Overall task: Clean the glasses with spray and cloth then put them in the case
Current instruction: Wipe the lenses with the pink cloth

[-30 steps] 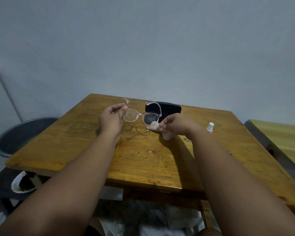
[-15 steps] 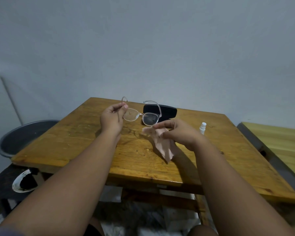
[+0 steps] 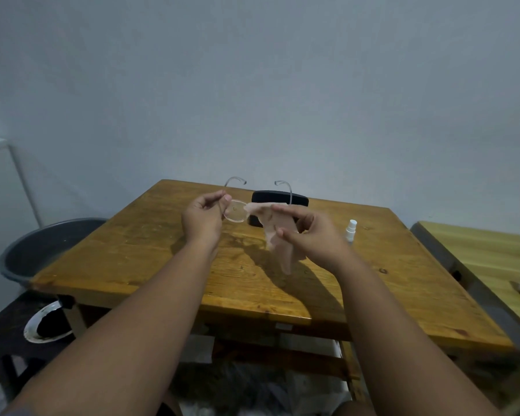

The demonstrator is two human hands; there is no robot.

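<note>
Clear-framed glasses (image 3: 235, 214) are held above the wooden table (image 3: 150, 265), temples pointing away from me. My left hand (image 3: 203, 219) pinches the left end of the frame. My right hand (image 3: 308, 235) holds a pale pink cloth (image 3: 278, 235) whose top corner lies over the right lens and hides it; the rest hangs down. A black glasses case (image 3: 279, 197) lies shut on the table behind the glasses. A small white spray bottle (image 3: 351, 231) stands to the right of my right hand.
A dark round basin (image 3: 42, 250) sits left of the table. Below it a dark stool (image 3: 9, 334) carries a white-rimmed dish (image 3: 47, 327). A second, lighter table (image 3: 493, 265) stands at the right. A grey wall rises behind.
The glasses have been raised and tipped so the temples point away. My right hand has lifted the cloth from below the frame up onto the right lens.
</note>
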